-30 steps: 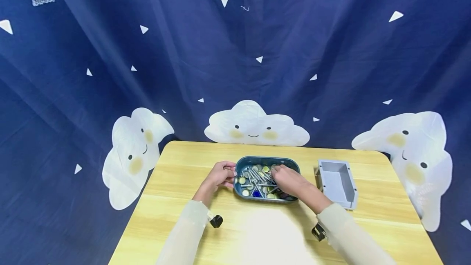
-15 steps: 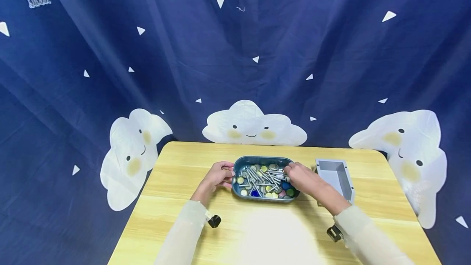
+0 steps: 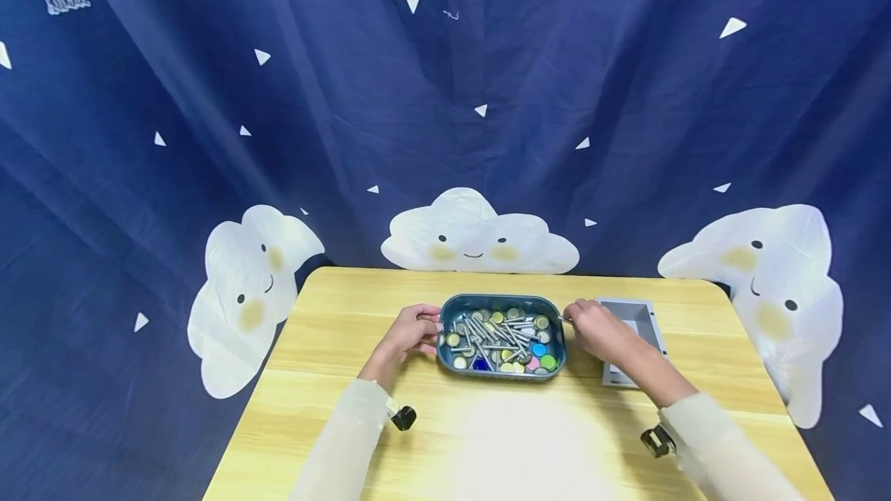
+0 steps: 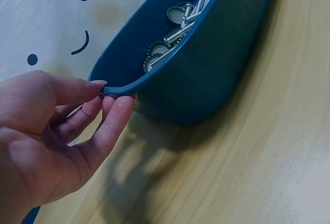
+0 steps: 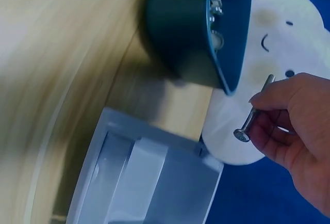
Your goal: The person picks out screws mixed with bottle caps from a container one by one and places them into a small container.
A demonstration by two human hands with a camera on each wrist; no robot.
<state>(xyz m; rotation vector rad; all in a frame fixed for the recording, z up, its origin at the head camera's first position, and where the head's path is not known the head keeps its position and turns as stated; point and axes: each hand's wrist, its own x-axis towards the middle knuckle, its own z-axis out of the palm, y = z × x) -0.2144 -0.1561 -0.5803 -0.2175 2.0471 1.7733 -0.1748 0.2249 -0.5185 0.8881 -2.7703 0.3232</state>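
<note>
My left hand (image 3: 411, 331) pinches the left end rim of a dark teal oblong box (image 4: 206, 74), with the thumb inside the edge and fingers outside. Inside the box lie many silver bolts (image 3: 497, 335) and bottle caps (image 3: 548, 362), in yellow, silver, blue, pink and green. My right hand (image 5: 299, 121) holds one metal bolt (image 5: 252, 116) between thumb and fingers, its round head pointing down and away from the palm. In the head view this hand is just right of the box, partly covering a grey bin (image 3: 657, 331).
The grey bin stands on the wooden table (image 3: 334, 315) to the right of the box, a short gap between them. A lighter strip shows inside it in the right wrist view. Behind the table hangs a dark blue curtain (image 3: 348, 99) with white clouds.
My right hand has come out of the box with a bolt and moved right, toward the grey bin. My left hand has kept its hold on the rim.
</note>
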